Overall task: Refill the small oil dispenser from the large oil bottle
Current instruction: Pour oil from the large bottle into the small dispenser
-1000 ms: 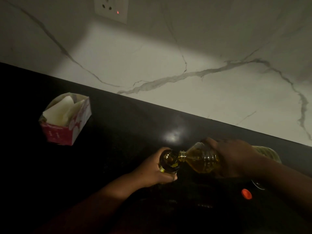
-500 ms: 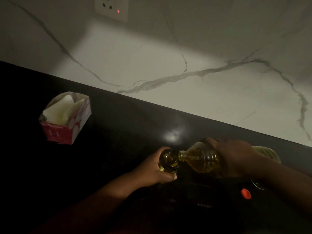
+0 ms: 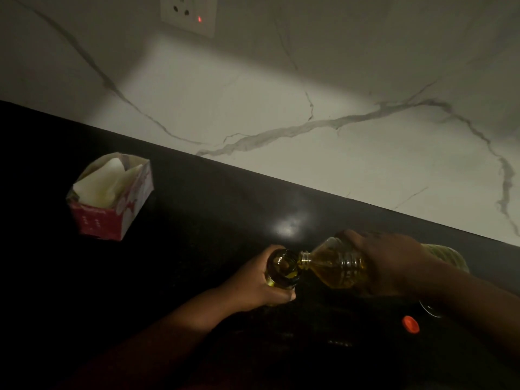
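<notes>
The small oil dispenser [image 3: 282, 268] stands on the black counter [image 3: 197, 220], seen from above with its mouth uncovered and yellow oil inside. My left hand [image 3: 253, 282] is wrapped around its body. The large clear oil bottle [image 3: 334, 267] lies tilted almost flat, its neck touching the dispenser's rim from the right. My right hand [image 3: 394, 263] grips this bottle from above around its middle, hiding most of its body. The bottle's far end shows past my wrist.
An orange cap [image 3: 410, 324] lies on the counter near the front right, beside a faint round glassy object [image 3: 430, 309]. A red and white box holding white paper [image 3: 109, 201] sits at the left. The marble wall [image 3: 309, 94] carries a socket [image 3: 188, 12].
Almost nothing differs: both hands hold the same pose with the bottle's neck at the dispenser's mouth. The view has shifted very slightly.
</notes>
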`<action>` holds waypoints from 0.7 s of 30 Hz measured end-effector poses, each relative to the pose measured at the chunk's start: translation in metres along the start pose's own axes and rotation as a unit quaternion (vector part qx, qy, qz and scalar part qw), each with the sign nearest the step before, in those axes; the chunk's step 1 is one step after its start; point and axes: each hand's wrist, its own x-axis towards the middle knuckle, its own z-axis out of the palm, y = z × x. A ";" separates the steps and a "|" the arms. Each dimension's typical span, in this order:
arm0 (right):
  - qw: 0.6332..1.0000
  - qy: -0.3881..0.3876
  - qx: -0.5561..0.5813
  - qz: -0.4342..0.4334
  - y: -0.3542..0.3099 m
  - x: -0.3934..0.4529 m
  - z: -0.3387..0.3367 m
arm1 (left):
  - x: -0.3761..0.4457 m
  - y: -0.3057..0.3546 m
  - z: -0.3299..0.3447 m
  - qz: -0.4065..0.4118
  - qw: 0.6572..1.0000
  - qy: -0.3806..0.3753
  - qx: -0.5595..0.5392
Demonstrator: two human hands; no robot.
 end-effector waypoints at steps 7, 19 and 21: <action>1.000 0.001 0.009 -0.006 0.001 -0.001 0.000 | 0.001 -0.001 0.001 -0.006 1.000 0.003 0.004; 1.000 0.007 0.004 -0.005 0.003 0.002 0.003 | -0.002 0.006 -0.001 -0.015 1.000 -0.004 0.018; 1.000 0.008 0.006 -0.008 0.003 0.002 0.002 | -0.002 0.005 -0.001 -0.013 1.000 -0.004 0.014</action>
